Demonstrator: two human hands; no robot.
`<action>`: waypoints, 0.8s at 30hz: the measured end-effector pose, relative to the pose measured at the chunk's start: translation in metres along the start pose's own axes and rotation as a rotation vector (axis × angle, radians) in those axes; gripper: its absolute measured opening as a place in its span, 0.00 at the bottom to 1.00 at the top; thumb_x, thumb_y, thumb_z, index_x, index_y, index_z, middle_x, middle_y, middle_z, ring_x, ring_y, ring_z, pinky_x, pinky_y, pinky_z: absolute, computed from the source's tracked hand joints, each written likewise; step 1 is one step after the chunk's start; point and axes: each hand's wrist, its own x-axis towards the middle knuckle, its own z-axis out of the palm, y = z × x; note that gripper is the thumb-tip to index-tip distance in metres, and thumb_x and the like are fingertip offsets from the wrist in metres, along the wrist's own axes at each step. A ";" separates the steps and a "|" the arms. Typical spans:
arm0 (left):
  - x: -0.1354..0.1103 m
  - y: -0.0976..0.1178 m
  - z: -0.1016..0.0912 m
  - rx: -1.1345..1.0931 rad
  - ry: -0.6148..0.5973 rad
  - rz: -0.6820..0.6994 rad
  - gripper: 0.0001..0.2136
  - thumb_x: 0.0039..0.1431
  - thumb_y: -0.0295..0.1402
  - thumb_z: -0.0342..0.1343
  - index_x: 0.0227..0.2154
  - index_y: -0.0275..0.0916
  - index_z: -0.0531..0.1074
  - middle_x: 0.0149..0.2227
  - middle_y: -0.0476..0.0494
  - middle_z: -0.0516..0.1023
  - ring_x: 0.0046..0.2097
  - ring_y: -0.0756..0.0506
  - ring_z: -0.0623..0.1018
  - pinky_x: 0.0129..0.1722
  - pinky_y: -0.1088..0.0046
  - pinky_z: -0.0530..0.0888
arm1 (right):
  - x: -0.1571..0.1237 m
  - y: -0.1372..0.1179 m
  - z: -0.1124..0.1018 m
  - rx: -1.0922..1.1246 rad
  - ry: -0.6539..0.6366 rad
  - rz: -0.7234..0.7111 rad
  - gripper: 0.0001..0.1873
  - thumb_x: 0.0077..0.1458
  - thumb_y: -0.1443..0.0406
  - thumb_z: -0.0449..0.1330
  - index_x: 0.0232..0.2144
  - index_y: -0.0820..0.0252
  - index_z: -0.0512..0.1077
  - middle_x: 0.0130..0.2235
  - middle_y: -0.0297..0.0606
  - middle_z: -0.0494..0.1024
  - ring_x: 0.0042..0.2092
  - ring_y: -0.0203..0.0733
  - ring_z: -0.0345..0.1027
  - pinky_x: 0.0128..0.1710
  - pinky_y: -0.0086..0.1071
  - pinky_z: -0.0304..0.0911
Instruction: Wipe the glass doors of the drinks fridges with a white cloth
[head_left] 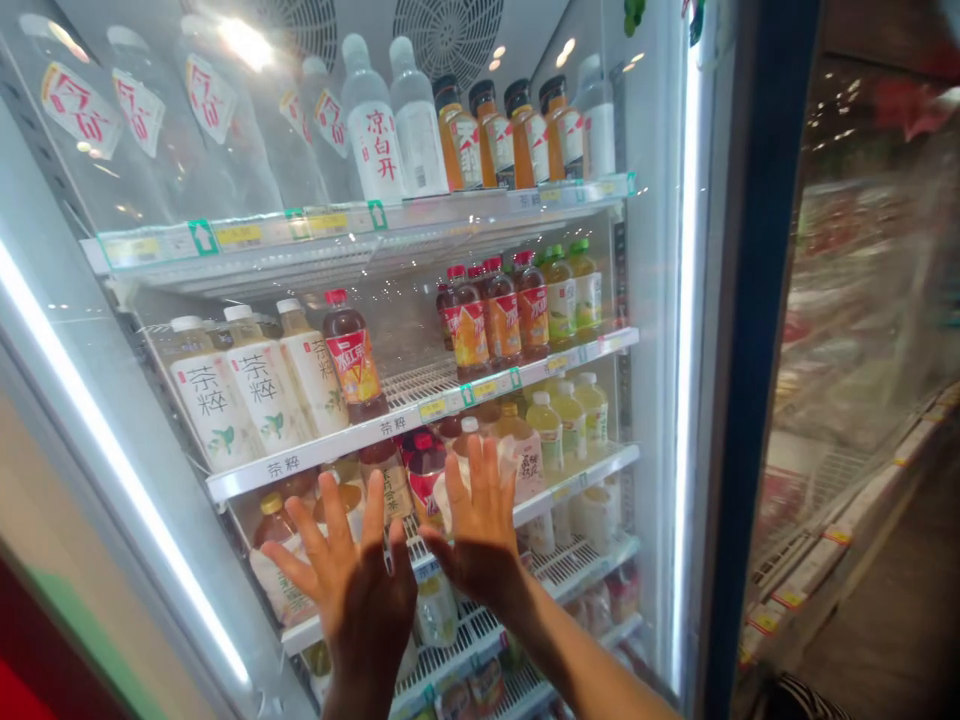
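Both of my hands are raised, fingers spread, in front of a drinks fridge with several shelves. My left hand [356, 580] holds nothing; its fingers cover part of the third shelf's bottles. To its right, my right hand [476, 525] is also empty, overlapping a red-labelled bottle [425, 470] and others behind it. Whether either hand touches a glass door I cannot tell. Above them, on the second shelf, stand white-labelled tea bottles [266, 385] and one red-capped iced tea bottle [352, 355]. More red-capped bottles [502, 310] stand farther right, beside green-capped bottles [574, 290].
Clear water bottles [142, 110] and dark-capped amber bottles [495, 140] line the top shelf [420, 212]. Bright light strips [112, 460] run down both fridge sides. A dark frame [757, 300] stands at right, with a blurred display case [862, 330] beyond it.
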 end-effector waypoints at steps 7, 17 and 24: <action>-0.009 0.007 0.003 0.033 0.011 -0.021 0.39 0.63 0.27 0.55 0.72 0.45 0.42 0.73 0.26 0.43 0.74 0.23 0.40 0.59 0.17 0.51 | 0.004 0.000 -0.003 0.031 0.006 0.059 0.47 0.67 0.50 0.50 0.73 0.53 0.26 0.74 0.46 0.22 0.74 0.70 0.22 0.64 0.80 0.38; -0.032 0.020 0.019 0.039 0.126 -0.132 0.40 0.61 0.28 0.56 0.72 0.47 0.44 0.74 0.29 0.41 0.73 0.20 0.43 0.57 0.17 0.54 | -0.005 0.039 -0.002 -0.029 -0.036 0.039 0.48 0.65 0.51 0.52 0.74 0.53 0.27 0.75 0.45 0.25 0.74 0.67 0.21 0.65 0.76 0.41; -0.032 0.055 0.032 0.040 0.079 -0.136 0.43 0.59 0.24 0.58 0.72 0.49 0.42 0.74 0.28 0.40 0.72 0.18 0.42 0.55 0.15 0.54 | -0.057 0.086 -0.002 -0.013 0.034 0.086 0.42 0.67 0.51 0.46 0.74 0.50 0.32 0.75 0.44 0.37 0.74 0.67 0.26 0.59 0.79 0.54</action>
